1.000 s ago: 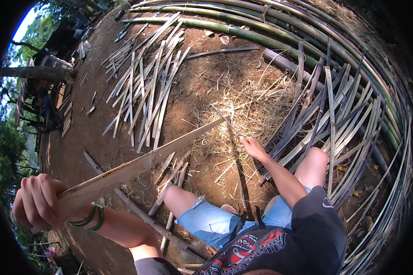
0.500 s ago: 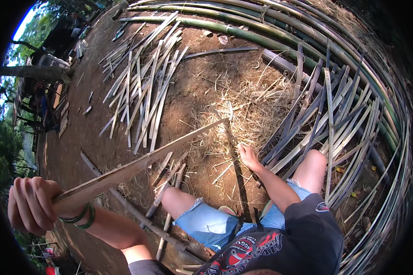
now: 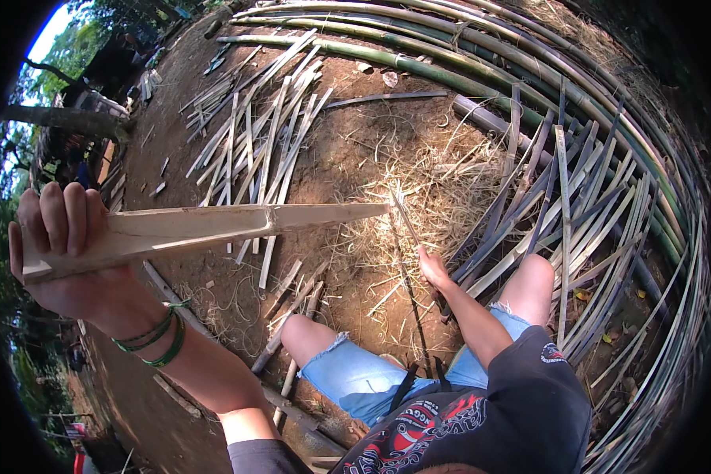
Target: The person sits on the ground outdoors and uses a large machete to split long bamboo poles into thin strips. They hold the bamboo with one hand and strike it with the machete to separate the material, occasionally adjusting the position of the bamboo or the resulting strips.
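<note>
My left hand (image 3: 75, 237) is wrapped round the wide near end of a long pale split-bamboo strip (image 3: 245, 221), raised at the left. The strip shows its broad face, has a node past its middle, and runs rightward to a narrower tip. My right hand (image 3: 434, 267) is closed round a knife in front of my knees. Its thin blade (image 3: 405, 221) points up and away, meeting or overlapping the strip's far tip; I cannot tell whether they touch. Most of the handle is hidden by the hand and forearm. Curled shavings (image 3: 442, 213) lie beneath.
Split-bamboo strips (image 3: 272, 150) are strewn at the far left. More strips (image 3: 584, 189) are piled on the right. Whole green bamboo poles (image 3: 419, 67) curve along the back and right. Thin poles (image 3: 288, 379) lie beside my left knee on the brown soil.
My left hand has risen, bringing the bamboo strip from a slant to nearly level and turning its broad face into view. My right hand has shifted slightly, and the knife blade now shows more clearly.
</note>
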Demonstrator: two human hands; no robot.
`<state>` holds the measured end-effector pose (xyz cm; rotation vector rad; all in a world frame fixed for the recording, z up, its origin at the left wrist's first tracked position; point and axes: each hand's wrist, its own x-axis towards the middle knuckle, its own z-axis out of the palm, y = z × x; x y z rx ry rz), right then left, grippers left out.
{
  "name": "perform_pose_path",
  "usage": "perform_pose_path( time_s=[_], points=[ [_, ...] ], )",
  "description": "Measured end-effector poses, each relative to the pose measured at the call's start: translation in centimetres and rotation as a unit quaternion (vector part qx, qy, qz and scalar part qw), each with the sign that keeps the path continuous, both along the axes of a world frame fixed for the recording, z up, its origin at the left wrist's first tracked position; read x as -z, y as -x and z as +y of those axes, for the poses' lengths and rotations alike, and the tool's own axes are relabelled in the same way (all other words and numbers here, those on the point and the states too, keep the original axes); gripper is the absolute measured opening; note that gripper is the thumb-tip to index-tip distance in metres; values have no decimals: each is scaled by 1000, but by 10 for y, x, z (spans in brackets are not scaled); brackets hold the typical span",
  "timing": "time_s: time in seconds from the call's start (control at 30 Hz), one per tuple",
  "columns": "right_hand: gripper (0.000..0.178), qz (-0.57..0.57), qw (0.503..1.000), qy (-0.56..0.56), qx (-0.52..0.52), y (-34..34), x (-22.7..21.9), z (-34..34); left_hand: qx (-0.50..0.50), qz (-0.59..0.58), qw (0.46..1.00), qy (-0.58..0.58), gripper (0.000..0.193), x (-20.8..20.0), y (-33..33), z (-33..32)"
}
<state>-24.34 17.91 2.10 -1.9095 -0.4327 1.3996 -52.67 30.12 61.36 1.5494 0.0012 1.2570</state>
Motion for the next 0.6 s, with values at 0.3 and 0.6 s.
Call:
perform_pose_path(
  time_s=[0.3,0.6],
  points=[
    [65,-76,983,-170,2,68,-96,-11,-656,-24,738,-157,58,-3,-76,43],
    [53,9,920,-390,-26,85,-195,26,-391,-9,873,-290,29,-11,-64,114]
  ],
)
